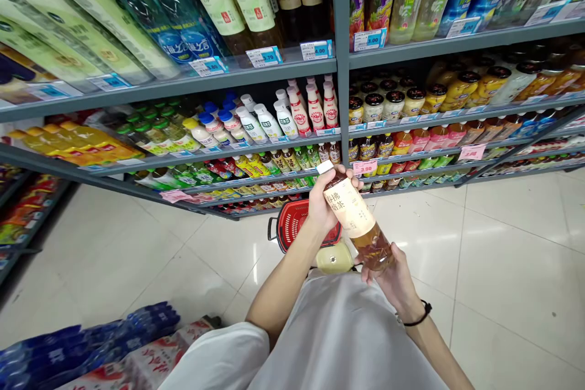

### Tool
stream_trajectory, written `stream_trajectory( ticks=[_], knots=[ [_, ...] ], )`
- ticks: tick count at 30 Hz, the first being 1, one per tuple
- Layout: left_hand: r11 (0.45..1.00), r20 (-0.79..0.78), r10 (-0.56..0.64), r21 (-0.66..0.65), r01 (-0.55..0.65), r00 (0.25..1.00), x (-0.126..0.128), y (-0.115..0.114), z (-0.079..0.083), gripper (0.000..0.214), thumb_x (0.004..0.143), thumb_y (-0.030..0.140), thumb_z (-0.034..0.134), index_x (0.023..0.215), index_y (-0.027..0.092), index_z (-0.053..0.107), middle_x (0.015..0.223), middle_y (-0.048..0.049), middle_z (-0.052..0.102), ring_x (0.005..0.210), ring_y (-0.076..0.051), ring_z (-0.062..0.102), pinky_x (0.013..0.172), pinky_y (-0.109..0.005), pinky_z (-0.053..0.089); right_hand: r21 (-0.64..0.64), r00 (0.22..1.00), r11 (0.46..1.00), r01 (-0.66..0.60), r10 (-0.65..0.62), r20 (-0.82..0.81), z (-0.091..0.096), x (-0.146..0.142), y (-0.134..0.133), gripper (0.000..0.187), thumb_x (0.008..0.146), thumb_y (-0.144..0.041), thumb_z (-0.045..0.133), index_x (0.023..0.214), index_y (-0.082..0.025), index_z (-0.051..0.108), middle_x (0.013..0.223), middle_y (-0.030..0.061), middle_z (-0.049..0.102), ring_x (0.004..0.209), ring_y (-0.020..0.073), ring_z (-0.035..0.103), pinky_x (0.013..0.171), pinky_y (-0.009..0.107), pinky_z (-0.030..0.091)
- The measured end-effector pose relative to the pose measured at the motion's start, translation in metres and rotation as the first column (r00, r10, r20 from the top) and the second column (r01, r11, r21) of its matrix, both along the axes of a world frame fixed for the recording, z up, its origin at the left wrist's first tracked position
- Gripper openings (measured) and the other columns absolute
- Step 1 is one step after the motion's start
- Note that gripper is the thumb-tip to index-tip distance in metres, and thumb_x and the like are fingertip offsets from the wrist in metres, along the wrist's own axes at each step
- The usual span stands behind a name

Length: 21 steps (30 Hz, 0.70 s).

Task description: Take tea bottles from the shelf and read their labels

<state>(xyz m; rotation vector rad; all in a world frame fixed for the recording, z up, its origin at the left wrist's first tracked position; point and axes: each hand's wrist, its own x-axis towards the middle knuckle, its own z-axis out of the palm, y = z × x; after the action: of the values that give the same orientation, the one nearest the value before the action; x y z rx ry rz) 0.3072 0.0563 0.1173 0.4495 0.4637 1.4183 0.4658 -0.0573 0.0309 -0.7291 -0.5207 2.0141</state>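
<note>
My left hand [325,202] wraps the upper part of a plastic bottle of amber tea [351,214], which has a cream label with Chinese text and a white cap. The bottle tilts with its cap toward the shelves. My right hand [388,277] grips its lower end, and a black wristband circles that wrist. Below the bottle is a red plastic shopping basket [297,225] with a black handle, partly hidden by my left hand. A pale green-capped bottle [333,258] shows at the basket's near side.
Grey metal shelves [183,88] packed with bottled drinks and blue price tags fill the view ahead. Glossy white floor tiles [503,256] spread below them. Blue-wrapped bottle packs [91,347] and printed packs lie at lower left, and another shelf [27,219] stands at left.
</note>
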Motion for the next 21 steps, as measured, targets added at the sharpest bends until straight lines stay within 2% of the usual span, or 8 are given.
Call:
stream_trajectory(
  ticks=[3, 8, 11, 14, 17, 19, 21],
  knots=[
    [1.0, 0.019, 0.012, -0.027, -0.012, 1.0, 0.0, 0.0, 0.0, 0.02, 0.084, 0.038, 0.071, 0.085, 0.018, 0.067, 0.084, -0.0016, 0.063, 0.071, -0.013, 0.062, 0.088, -0.032, 0.059, -0.08, 0.99, 0.988, -0.133, 0.129, -0.058, -0.002, 0.0, -0.001, 0.078, 0.08, -0.086, 0.066, 0.1, -0.012, 0.078, 0.075, 0.0132, 0.078, 0.045, 0.0189, 0.067, 0.037, 0.022, 0.048],
    [0.999, 0.031, 0.025, -0.035, -0.023, 0.999, -0.001, -0.001, -0.005, 0.02, 0.088, 0.039, 0.069, 0.085, 0.019, 0.067, 0.085, -0.0014, 0.065, 0.075, -0.014, 0.065, 0.093, -0.034, 0.059, -0.17, 0.948, 0.944, -0.282, 0.247, -0.202, -0.01, 0.002, -0.003, 0.087, 0.076, -0.094, 0.06, 0.096, -0.011, 0.075, 0.068, 0.0118, 0.076, 0.042, 0.0197, 0.067, 0.031, 0.019, 0.041],
    [0.998, 0.01, 0.045, -0.041, -0.044, 0.999, -0.002, -0.002, -0.006, 0.019, 0.088, 0.036, 0.072, 0.082, 0.019, 0.067, 0.086, -0.0011, 0.066, 0.081, -0.015, 0.068, 0.095, -0.035, 0.059, -0.163, 0.918, 0.923, -0.347, 0.299, -0.26, -0.018, 0.003, -0.004, 0.088, 0.078, -0.098, 0.051, 0.087, -0.012, 0.071, 0.062, 0.0103, 0.073, 0.037, 0.0179, 0.063, 0.029, 0.017, 0.035],
    [0.996, -0.024, 0.071, -0.056, -0.072, 0.997, -0.001, -0.002, -0.005, 0.018, 0.087, 0.034, 0.074, 0.083, 0.018, 0.068, 0.089, -0.0011, 0.068, 0.088, -0.016, 0.071, 0.099, -0.036, 0.059, -0.102, 0.893, 0.913, -0.396, 0.357, -0.274, -0.024, 0.006, -0.005, 0.087, 0.078, -0.099, 0.048, 0.079, -0.014, 0.068, 0.054, 0.0074, 0.068, 0.035, 0.0165, 0.06, 0.028, 0.017, 0.035],
    [0.99, -0.038, 0.123, -0.06, -0.126, 0.992, 0.0, -0.002, -0.005, 0.017, 0.085, 0.032, 0.076, 0.082, 0.018, 0.068, 0.088, -0.0006, 0.069, 0.093, -0.017, 0.073, 0.103, -0.037, 0.058, -0.033, 0.884, 0.92, -0.391, 0.366, -0.29, -0.024, 0.008, -0.006, 0.081, 0.087, -0.093, 0.044, 0.067, -0.017, 0.063, 0.044, 0.0029, 0.058, 0.028, 0.0135, 0.048, 0.026, 0.019, 0.034],
    [0.986, -0.046, 0.154, -0.057, -0.157, 0.987, 0.0, -0.002, -0.005, 0.017, 0.084, 0.031, 0.078, 0.081, 0.017, 0.067, 0.087, -0.0005, 0.069, 0.095, -0.018, 0.074, 0.105, -0.039, 0.058, -0.005, 0.898, 0.94, -0.34, 0.323, -0.297, -0.022, 0.007, -0.007, 0.078, 0.094, -0.087, 0.042, 0.062, -0.018, 0.06, 0.041, 0.001, 0.053, 0.023, 0.0111, 0.038, 0.024, 0.02, 0.032],
    [0.983, -0.07, 0.174, -0.053, -0.177, 0.982, -0.002, -0.003, -0.005, 0.018, 0.084, 0.03, 0.079, 0.082, 0.017, 0.067, 0.086, -0.0009, 0.069, 0.095, -0.02, 0.074, 0.106, -0.04, 0.058, 0.005, 0.91, 0.955, -0.298, 0.285, -0.3, -0.019, 0.005, -0.006, 0.076, 0.099, -0.081, 0.041, 0.061, -0.018, 0.061, 0.04, -0.0002, 0.051, 0.021, 0.0105, 0.034, 0.022, 0.021, 0.031]
  ],
)
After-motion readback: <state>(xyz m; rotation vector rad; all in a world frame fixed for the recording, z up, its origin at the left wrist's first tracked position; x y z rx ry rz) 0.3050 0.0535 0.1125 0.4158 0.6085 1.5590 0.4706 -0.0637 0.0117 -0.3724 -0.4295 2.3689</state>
